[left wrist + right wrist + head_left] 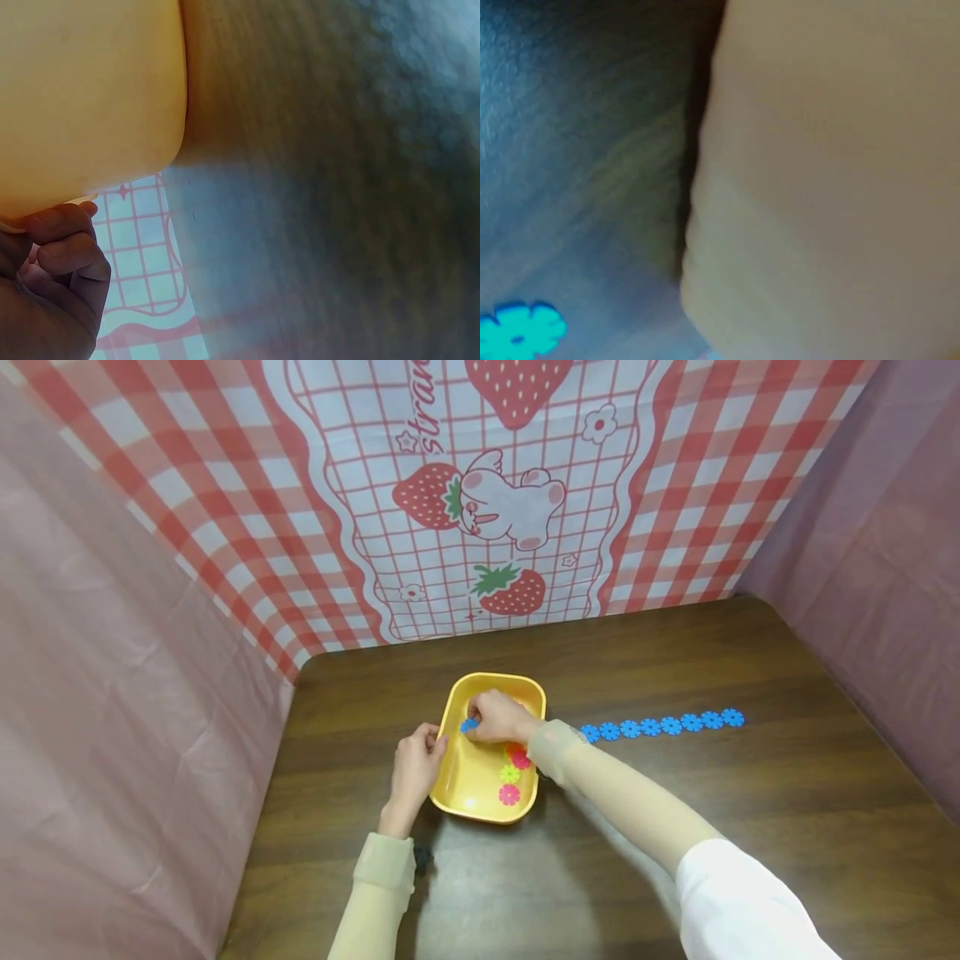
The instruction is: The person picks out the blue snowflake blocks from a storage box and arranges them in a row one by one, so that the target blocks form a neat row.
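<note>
A yellow plastic basin (459, 789) stands on the table. Its left rim is gripped by my left hand (415, 766), thumb on the near side; in the left wrist view the curled fingers (71, 251) meet the basin's edge. Reaching inside, my right hand (501, 717) pinches a blue snowflake disc (468, 725) between thumb and fingers. Below that wrist lie a yellow snowflake disc (510, 774) and a pink one (509, 794), with another pink disc (521, 760) partly under the sleeve. In the right wrist view, a pale blurred surface hides the hand.
A line of several blue snowflake discs (671, 725) runs rightward from the basin, its near end behind the right sleeve. One blue disc (521, 332) shows in the right wrist view. A strawberry-print checked cloth (517, 552) hangs behind the wooden table (757, 827).
</note>
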### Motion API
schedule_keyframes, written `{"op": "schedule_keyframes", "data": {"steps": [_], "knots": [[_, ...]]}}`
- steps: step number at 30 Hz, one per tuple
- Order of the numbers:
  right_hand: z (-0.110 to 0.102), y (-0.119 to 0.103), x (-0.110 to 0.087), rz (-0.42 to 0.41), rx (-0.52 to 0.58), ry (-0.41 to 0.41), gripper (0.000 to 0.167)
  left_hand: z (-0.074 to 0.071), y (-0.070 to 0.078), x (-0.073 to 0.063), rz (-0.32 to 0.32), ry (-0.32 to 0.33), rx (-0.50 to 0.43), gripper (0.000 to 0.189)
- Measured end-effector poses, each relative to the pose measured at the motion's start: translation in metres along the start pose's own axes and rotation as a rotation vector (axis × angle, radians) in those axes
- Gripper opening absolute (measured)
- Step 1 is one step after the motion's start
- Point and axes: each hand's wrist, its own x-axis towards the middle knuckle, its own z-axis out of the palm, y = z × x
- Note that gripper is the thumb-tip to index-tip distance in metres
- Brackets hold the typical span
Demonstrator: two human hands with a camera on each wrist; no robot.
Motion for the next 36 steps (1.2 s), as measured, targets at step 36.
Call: {"op": "schedule_keyframes", "data": {"steps": [36], "knots": [[-0.104,0.019,-0.08,-0.053,0.084,0.199,0.026,-0.002,0.004,0.0,-0.031,-0.023,-0.01,0.018]]}}
